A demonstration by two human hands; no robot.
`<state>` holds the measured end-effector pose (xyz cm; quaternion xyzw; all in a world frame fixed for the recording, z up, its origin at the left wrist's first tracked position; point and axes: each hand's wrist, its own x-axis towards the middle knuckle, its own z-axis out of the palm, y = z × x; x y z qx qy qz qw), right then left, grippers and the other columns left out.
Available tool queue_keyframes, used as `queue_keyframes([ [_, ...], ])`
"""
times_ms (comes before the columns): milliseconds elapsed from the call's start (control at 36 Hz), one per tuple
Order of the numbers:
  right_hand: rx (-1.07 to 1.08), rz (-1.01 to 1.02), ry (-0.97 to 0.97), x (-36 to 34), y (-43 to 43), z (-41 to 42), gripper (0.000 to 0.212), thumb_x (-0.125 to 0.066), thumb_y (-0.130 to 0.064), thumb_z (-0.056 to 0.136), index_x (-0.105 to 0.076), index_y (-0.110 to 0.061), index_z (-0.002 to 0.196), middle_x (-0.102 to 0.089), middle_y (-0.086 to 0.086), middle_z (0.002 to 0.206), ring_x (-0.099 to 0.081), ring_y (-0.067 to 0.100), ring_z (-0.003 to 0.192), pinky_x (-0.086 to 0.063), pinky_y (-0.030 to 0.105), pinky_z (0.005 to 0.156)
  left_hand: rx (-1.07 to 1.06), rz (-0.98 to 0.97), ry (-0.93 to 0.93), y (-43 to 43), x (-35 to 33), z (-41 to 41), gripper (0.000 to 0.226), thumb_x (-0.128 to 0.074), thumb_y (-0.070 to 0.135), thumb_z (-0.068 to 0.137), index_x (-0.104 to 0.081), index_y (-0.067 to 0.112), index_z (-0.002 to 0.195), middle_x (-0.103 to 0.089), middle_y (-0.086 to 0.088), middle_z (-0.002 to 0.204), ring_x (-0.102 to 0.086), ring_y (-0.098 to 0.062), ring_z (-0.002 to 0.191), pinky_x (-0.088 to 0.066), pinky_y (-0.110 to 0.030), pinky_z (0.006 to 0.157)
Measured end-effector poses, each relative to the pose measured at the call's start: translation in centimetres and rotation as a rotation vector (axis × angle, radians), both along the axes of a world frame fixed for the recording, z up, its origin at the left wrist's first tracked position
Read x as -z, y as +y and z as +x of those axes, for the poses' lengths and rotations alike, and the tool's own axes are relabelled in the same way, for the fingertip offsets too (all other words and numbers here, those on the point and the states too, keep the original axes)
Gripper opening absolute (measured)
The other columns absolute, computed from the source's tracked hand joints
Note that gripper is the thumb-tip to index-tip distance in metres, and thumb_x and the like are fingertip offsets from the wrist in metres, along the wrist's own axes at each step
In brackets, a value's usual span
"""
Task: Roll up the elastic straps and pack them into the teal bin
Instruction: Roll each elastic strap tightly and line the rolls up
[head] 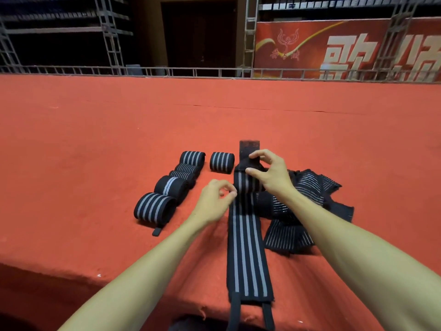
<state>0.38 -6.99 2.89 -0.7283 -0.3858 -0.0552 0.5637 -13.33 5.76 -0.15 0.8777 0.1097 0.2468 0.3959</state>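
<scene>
Right hand [267,174] grips the raised fold of the striped strap [245,247] near its far tab end, and the left hand [214,201] pinches the strap's left edge. Its long axis runs straight away from the red platform's [95,139] near edge, where its loops hang over. Six rolled straps [171,187] lie just left, a loose pile [307,187] just right.

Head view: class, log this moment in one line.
right hand pinches flat strap, far end | left hand at its edge, grip unclear | rolled straps left | loose pile right
</scene>
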Motion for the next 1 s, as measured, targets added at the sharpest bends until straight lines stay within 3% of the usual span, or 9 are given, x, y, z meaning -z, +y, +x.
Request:
queue_keyframes([
  [111,-0.098,-0.021,0.030,0.1,0.1,0.2,0.033,-0.084,-0.004,0.074,-0.067,-0.025,0.093,-0.069,-0.013,0.100,-0.062,0.004,0.104,-0.042,0.012,0.095,-0.008,-0.181,-0.105,0.8,-3.0,2.9,0.018,-0.064,0.016,0.093,-0.053,0.021,0.080,-0.057,0.004,0.081,-0.049,-0.006,0.070,-0.041,-0.022,0.071],
  [167,-0.152,-0.043,0.036,-0.1,0.2,0.4,0.035,-0.083,-0.003,0.074,-0.067,-0.029,0.090,-0.070,-0.011,0.100,-0.063,0.000,0.102,-0.044,0.011,0.091,0.014,-0.209,-0.154,1.2,-4.0,4.3,0.018,-0.063,0.013,0.093,-0.051,0.020,0.082,-0.056,0.003,0.081,-0.050,-0.008,0.074,-0.040,-0.021,0.072],
  [278,-0.203,-0.023,0.112,-0.3,0.2,1.2,0.027,-0.080,-0.001,0.078,-0.070,-0.023,0.091,-0.072,-0.001,0.102,-0.067,0.007,0.101,-0.053,0.024,0.086,0.078,-0.252,-0.211,2.1,-4.4,7.1,0.019,-0.065,0.006,0.090,-0.054,0.019,0.084,-0.059,0.005,0.081,-0.054,-0.007,0.076,-0.042,-0.023,0.072],
  [389,-0.184,0.028,0.177,-0.1,0.6,2.8,0.017,-0.073,-0.001,0.085,-0.072,-0.019,0.088,-0.072,-0.009,0.090,-0.065,0.000,0.087,-0.053,0.025,0.081,0.122,-0.314,-0.250,3.0,-4.1,9.4,0.018,-0.068,0.004,0.088,-0.057,0.018,0.086,-0.061,0.005,0.080,-0.055,-0.006,0.074,-0.043,-0.025,0.070],
  [556,-0.130,0.127,0.232,0.2,1.5,4.2,0.014,-0.070,-0.001,0.088,-0.075,-0.013,0.083,-0.074,-0.003,0.083,-0.067,0.015,0.075,-0.054,0.032,0.073,0.206,-0.435,-0.223,3.9,-3.6,11.0,0.017,-0.068,0.002,0.089,-0.060,0.017,0.089,-0.065,-0.004,0.073,-0.054,-0.015,0.066,-0.044,-0.030,0.063],
  [667,-0.070,0.216,0.250,-0.1,2.0,4.5,0.026,-0.074,0.004,0.082,-0.075,-0.022,0.080,-0.076,0.000,0.084,-0.072,0.025,0.075,-0.059,0.041,0.073,0.266,-0.457,-0.196,4.4,-3.8,11.2,0.015,-0.065,0.002,0.092,-0.060,0.016,0.094,-0.070,-0.007,0.080,-0.060,-0.014,0.068,-0.049,-0.029,0.064],
  [806,-0.049,0.240,0.246,-0.4,2.6,4.3,0.025,-0.077,0.004,0.079,-0.075,-0.020,0.080,-0.076,-0.003,0.082,-0.073,0.018,0.072,-0.061,0.033,0.069,0.272,-0.409,-0.209,5.0,-4.6,11.2,0.009,-0.064,0.008,0.094,-0.060,0.015,0.099,-0.066,-0.002,0.072,-0.054,-0.016,0.063,-0.045,-0.039,0.063],
  [889,-0.042,0.236,0.196,-1.0,2.8,4.2,0.026,-0.078,0.006,0.076,-0.074,-0.019,0.078,-0.075,-0.008,0.079,-0.068,0.008,0.064,-0.057,0.022,0.064,0.260,-0.345,-0.261,4.9,-4.8,11.2,0.010,-0.064,0.007,0.094,-0.060,0.015,0.097,-0.060,0.005,0.063,-0.048,-0.010,0.056,-0.042,-0.030,0.056],
  [1000,-0.062,0.288,0.200,-1.6,2.5,4.2,0.023,-0.079,0.008,0.074,-0.075,-0.015,0.076,-0.075,0.000,0.075,-0.069,0.012,0.063,-0.055,0.022,0.058,0.244,-0.258,-0.307,4.5,-5.4,11.1,0.016,-0.065,0.009,0.093,-0.057,0.022,0.098,-0.062,0.005,0.061,-0.049,-0.007,0.053,-0.039,-0.024,0.053],
])
